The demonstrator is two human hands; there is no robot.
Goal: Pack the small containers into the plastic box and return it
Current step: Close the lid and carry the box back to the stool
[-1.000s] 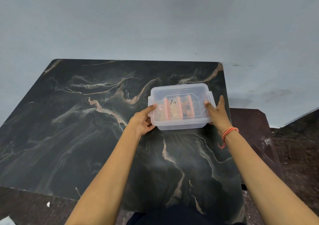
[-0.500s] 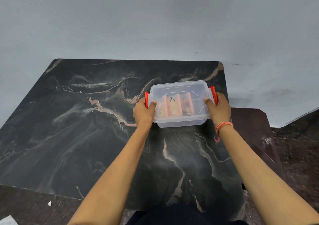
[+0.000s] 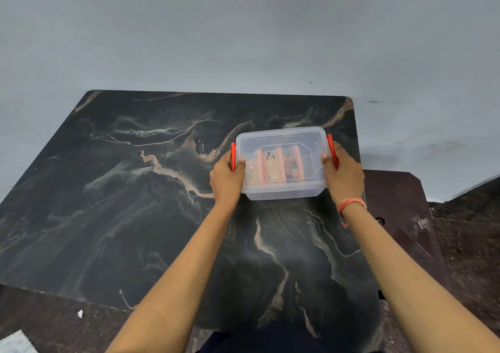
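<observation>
Gripping plastic box both ends; label writing unreadable.

Dark marble table — on it, right of centre, a lidded plastic box.

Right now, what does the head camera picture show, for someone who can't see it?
Two bare hands, left hand and right hand, hold a lidded clear plastic box by its red side latches on a dark marble table. Orange-lidded small containers show through it.
</observation>
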